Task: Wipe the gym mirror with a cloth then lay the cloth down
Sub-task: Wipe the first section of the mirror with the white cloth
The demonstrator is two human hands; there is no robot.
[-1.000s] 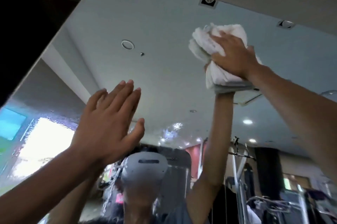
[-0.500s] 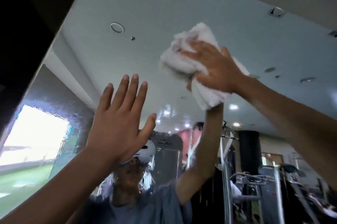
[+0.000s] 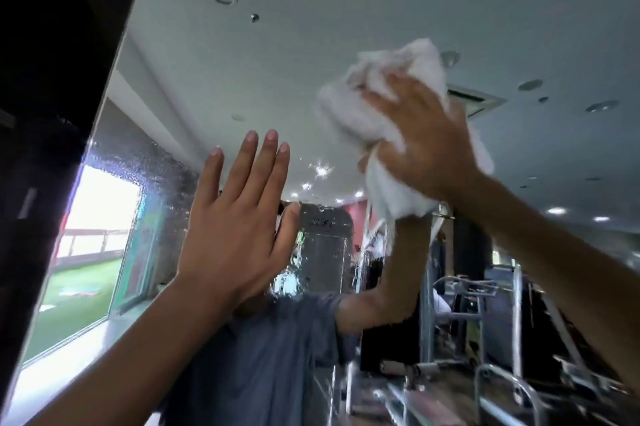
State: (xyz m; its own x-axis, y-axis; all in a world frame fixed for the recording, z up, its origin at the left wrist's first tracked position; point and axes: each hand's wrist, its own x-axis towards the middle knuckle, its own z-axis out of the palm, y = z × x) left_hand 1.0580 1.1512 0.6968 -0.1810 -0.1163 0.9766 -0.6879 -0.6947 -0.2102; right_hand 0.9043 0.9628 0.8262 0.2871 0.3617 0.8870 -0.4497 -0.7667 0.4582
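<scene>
The large gym mirror (image 3: pixel 194 72) fills the view, with water droplets and streaks across its lower middle. A bunched white cloth (image 3: pixel 388 86) is pressed against the glass at the upper right, and my right hand (image 3: pixel 426 145) grips it with fingers curled over the folds. My left hand (image 3: pixel 239 221) is raised flat at the centre left, fingers straight and together, palm toward the glass. Whether the palm touches the mirror cannot be told.
A dark wall or frame (image 3: pixel 45 113) borders the mirror on the left. The reflection shows a person in a grey shirt, a bright window with green turf at the left, and metal gym racks (image 3: pixel 485 339) at the lower right.
My right hand has dragged the cloth down and leftward across the glass. The view has tilted down, showing more of the reflected room. My left hand stays flat and raised.
</scene>
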